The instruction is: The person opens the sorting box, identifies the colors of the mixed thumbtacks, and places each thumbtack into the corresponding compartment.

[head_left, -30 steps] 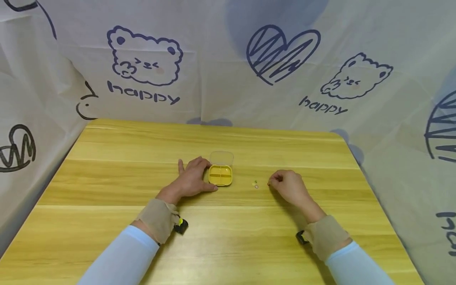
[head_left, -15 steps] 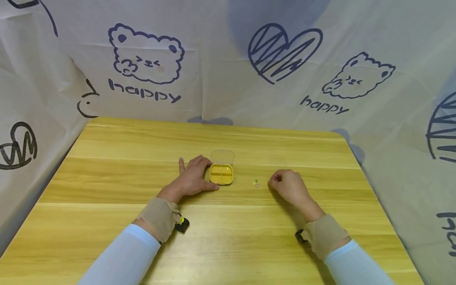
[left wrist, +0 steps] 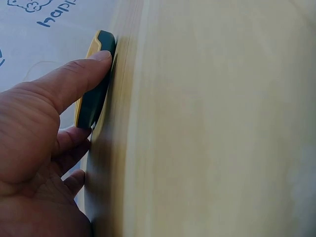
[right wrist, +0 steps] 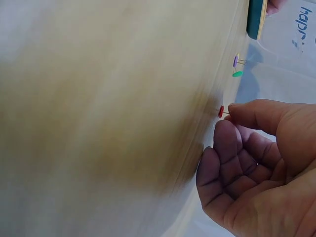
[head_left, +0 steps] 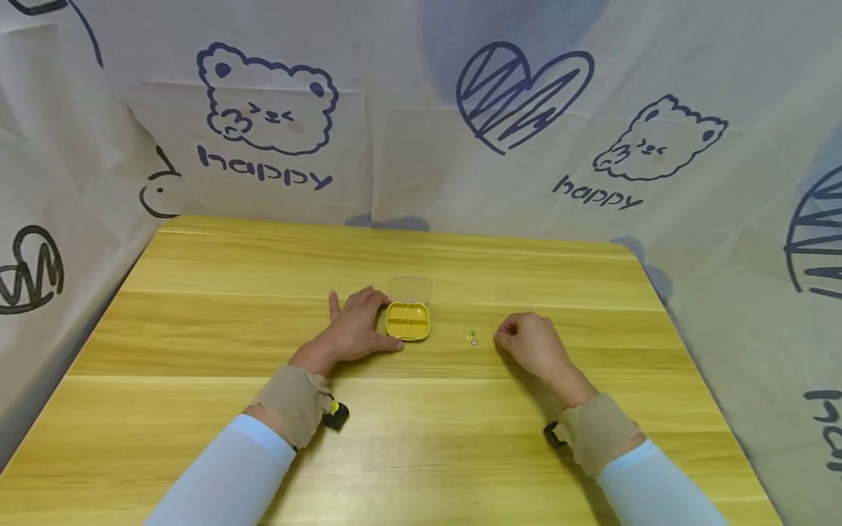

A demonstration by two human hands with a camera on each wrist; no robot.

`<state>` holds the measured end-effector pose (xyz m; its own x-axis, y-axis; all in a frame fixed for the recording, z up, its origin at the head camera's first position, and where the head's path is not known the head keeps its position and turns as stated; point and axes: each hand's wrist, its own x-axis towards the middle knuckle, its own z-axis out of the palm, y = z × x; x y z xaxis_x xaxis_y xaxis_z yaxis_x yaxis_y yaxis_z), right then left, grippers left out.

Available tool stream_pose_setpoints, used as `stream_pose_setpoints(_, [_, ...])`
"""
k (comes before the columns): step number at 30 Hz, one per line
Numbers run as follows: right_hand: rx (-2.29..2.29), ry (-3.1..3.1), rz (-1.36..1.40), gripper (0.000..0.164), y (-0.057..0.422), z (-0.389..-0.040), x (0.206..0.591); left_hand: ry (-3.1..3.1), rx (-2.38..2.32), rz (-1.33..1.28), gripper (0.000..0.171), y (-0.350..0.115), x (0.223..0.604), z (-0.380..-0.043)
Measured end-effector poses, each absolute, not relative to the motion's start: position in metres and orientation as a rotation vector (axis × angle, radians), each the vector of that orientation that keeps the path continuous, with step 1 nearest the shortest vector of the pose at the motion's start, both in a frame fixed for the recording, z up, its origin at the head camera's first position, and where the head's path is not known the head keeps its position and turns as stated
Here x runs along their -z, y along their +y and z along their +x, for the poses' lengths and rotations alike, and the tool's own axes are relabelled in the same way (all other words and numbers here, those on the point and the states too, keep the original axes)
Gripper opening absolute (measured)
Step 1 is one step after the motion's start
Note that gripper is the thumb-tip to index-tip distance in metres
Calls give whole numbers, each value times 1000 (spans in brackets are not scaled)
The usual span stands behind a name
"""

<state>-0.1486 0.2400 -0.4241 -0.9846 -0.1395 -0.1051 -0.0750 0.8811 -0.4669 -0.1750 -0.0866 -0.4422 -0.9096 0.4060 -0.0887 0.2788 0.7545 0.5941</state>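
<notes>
My left hand (head_left: pixel 355 325) grips a small yellow pill box (head_left: pixel 408 331) by its left side, thumb at the front edge and fingers at the back. Its clear lid (head_left: pixel 411 290) stands open behind the divided compartments. In the left wrist view the thumb lies along the box's dark green outer side (left wrist: pixel 93 106). My right hand (head_left: pixel 536 347) rests low over the table to the right, thumb and forefinger pinching the pin of a red thumbtack (right wrist: pixel 221 111), its flat head close to the tabletop. The other fingers are curled in.
Between the box and my right hand lie a few more thumbtacks, among them a green thumbtack (right wrist: pixel 238 74) and a purple one (right wrist: pixel 235 61), pins up. The wood-grain table (head_left: pixel 421 438) ends at a white cloth (head_left: pixel 408 131) with drawings, behind and at the sides.
Both hands and the box stay almost in place. The red spot at my right fingertips, seen a second ago in the head view, is now hidden there.
</notes>
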Motion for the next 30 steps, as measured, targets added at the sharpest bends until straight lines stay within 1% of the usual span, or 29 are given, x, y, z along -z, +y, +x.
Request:
stream_pose_setpoints(23, [713,2921,-170,13,239,-152,423,2759,-876,539,76,-86,441,-176])
stream_pose_setpoints(27, [780,2917,-111,13,240,-152,423,2753,-865,541,78,-84,442,-175])
stream_pose_setpoints(30, [912,2923,-72,15,236,-154,423,2758,-870,536,80,-84,443,-174])
